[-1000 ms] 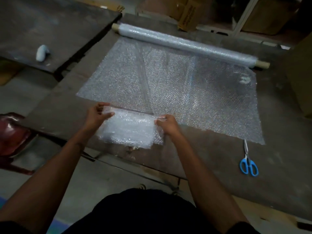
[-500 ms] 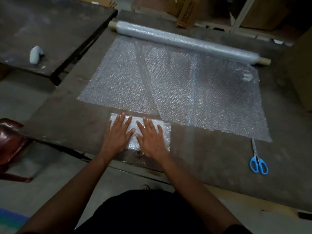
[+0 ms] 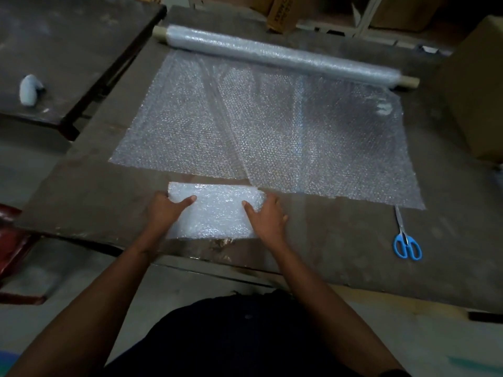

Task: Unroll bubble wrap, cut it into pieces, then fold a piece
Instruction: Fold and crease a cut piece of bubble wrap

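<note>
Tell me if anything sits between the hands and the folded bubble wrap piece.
Nothing visible does: the left hand and right hand already grip the folded piece at its two ends.

— Any lettering you can make out from my feed?

— Only on the cardboard box (image 3: 281, 16) at the far edge, beyond the counter (image 3: 81, 191). I see dark print running along its side, but it's too small and blurred for me to read.

— Anything on the scissors (image 3: 407, 240)?

— I see no print there.
</note>
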